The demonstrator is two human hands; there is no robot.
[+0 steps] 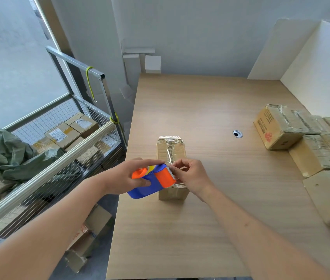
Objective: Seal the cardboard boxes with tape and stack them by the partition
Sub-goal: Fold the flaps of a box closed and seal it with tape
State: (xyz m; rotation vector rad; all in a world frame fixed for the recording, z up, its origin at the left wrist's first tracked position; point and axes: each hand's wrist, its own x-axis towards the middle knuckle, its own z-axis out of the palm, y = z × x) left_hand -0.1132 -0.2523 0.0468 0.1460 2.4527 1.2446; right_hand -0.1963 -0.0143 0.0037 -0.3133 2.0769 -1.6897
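Standing at the wooden tabletop, I look down on its light brown surface, with a white partition along its far right side. Left of it stands a metal wire cart with several cardboard boxes and a green sack inside. By the partition, on the right part of the tabletop, lie the taped boxes close together, some touching each other. One small cardboard box stands near the middle, in front of me, already with shiny tape on its top. Above its near end my left hand grips the blue and orange tape dispenser, fingers curled around its body. My right hand pinches the loose tape end just beside the dispenser's toothed blade.
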